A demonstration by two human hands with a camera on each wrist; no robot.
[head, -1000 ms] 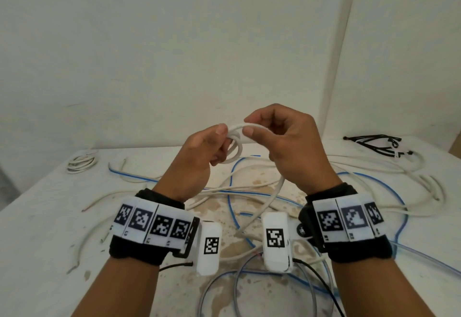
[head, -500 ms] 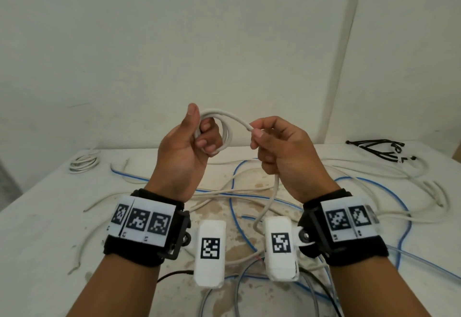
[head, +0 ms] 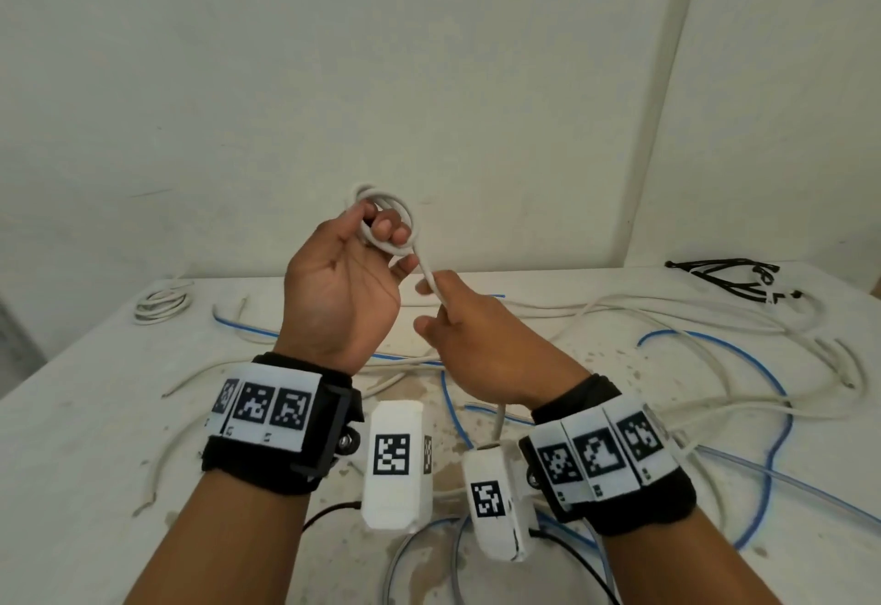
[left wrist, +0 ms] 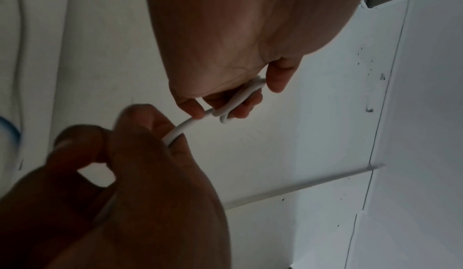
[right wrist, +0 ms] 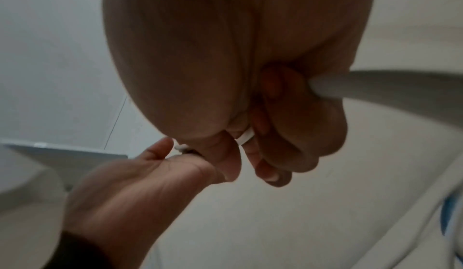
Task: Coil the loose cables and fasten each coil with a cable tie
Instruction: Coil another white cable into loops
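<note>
You held the coil (head: 387, 221) up off the table (head: 71, 414) in your left hand (head: 341, 290), fingers curled through its loops, probably so the turns stayed stacked and could not spring apart. From the head view I counted about two or three turns; the left wrist view showed them bunched and did not let me count more surely.

Your right hand (head: 469, 337), at about 4 o'clock from the coil, pinched the same white cable (head: 431, 280) just below it. The cable ran on down through that fist toward the table, so you seemed to be feeding slack for a further turn while keeping it taut.

On the table lay many loose cables. I made out at least two blue ones (head: 715, 342) and several white ones (head: 667, 313), too tangled to count exactly. One small white coil (head: 159, 306) sat at 9 o'clock near the far left edge; whether it was tied I could not tell. One bundle of black ties (head: 729, 278) lay at 2 o'clock, well apart from your hands.

By my judgement this coil was early, with much cable left.
</note>
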